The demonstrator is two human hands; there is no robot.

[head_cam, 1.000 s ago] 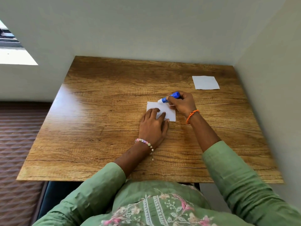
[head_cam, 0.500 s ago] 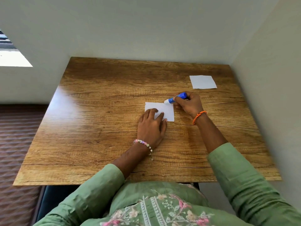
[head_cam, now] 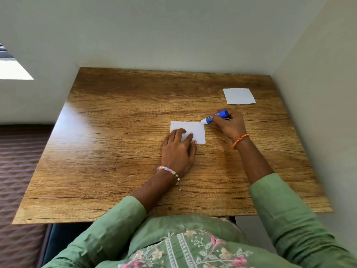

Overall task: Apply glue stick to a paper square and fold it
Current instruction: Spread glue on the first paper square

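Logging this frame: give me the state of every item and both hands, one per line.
Paper square: flat on the table, unfolded, pinned by the left hand.
Glue stick: uncapped, tilted, white tip at the paper square's far right corner.
Second paper square: flat, untouched, far right.
Left hand: palm down, fingers on the paper square.
Right hand: closed around the glue stick.

Brown wood-grain surface (head_cam: 119, 144) tucked in corner, plain pale walls (head_cam: 173, 29), reddish-brown patterned floor (head_cam: 17, 171), bright window (head_cam: 13, 70) left.
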